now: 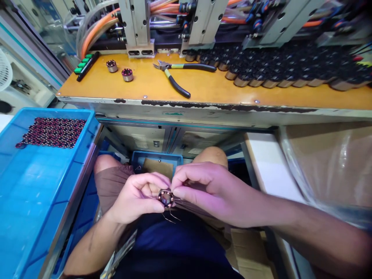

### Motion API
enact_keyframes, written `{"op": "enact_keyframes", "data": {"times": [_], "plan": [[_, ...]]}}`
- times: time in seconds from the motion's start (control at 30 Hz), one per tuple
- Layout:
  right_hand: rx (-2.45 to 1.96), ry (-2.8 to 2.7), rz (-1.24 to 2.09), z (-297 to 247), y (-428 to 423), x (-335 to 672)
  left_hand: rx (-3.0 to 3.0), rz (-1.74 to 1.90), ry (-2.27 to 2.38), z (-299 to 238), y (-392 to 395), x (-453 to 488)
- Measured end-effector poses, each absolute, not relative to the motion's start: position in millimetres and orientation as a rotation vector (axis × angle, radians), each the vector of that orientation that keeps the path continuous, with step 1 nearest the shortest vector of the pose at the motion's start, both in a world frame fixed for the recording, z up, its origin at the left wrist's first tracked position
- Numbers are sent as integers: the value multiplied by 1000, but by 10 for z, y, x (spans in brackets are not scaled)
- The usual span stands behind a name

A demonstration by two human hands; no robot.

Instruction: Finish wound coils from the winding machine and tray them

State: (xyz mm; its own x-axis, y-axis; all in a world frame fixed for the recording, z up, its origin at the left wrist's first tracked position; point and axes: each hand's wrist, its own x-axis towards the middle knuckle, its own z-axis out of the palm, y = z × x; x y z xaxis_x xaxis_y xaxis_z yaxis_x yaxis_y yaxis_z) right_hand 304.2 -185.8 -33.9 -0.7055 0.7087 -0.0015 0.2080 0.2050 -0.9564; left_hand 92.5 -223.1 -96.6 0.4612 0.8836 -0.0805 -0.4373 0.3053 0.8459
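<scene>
Between my hands, above my lap, is a small ring-shaped motor stator (pixel 166 198) with copper windings and thin wire ends sticking out sideways and downward. My left hand (pixel 142 193) grips its left side between thumb and fingers. On the other side, my right hand (pixel 200 190) pinches at the stator's upper right edge, where a wire end comes out; the fingertips hide exactly what they hold. Two similar stators, one (pixel 111 66) and another (pixel 127 74), stand on the orange bench top (pixel 116 91).
Cutting pliers (pixel 174 69) lie on the bench with handles spread. Many black-topped stators (pixel 279 69) stand in rows at right. Green items and a black marker (pixel 88 66) lie at left. A blue tray (pixel 37 178) holds packed stators (pixel 55 132). Machine brackets (pixel 136 27) rise behind.
</scene>
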Motion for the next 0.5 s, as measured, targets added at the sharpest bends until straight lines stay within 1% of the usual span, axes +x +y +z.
{"op": "enact_keyframes", "data": {"times": [0.27, 0.5], "plan": [[-767, -1970, 1436, -438, -1923, 3074, 845, 959, 505, -957, -2206, 1001], [-812, -1979, 1375, -419, -2001, 3053, 954, 986, 492, -957, -2195, 991]]}}
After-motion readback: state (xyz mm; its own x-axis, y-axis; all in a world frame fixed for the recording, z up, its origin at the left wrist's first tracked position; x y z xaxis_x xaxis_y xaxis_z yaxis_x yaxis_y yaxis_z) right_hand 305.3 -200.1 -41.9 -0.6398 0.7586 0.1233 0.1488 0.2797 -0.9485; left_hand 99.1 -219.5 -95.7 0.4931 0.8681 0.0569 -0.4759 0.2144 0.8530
